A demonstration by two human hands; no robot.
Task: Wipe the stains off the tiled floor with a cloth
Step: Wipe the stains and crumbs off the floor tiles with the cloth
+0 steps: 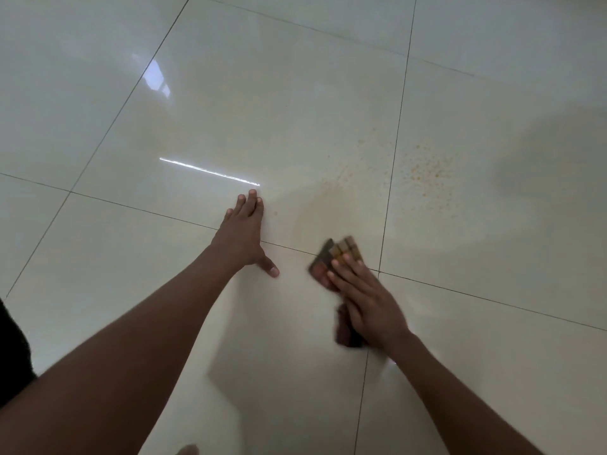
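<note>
Right hand [364,290] presses dark checked folded cloth [331,257] flat, just below yellowish smear [325,205]; left hand [244,231] flat on glossy cream tiled floor [131,290]; orange specks [427,165] beyond remain unwiped

Open glossy tiled floor [328,93] on all sides; nothing stands on it.

Obstacles, 2 only:
- left hand [244,233], flat on the tile with fingers straight and thumb spread, just left of the smear [328,205]; its forearm runs back to the lower left.
- right hand [364,297], flat on the cloth [331,261] at the grout crossing, just below the smear.

Gap between the 2 hands is bare tile. The speckled patch [427,169] on the tile to the right lies unblocked, as does the floor beyond it.
</note>
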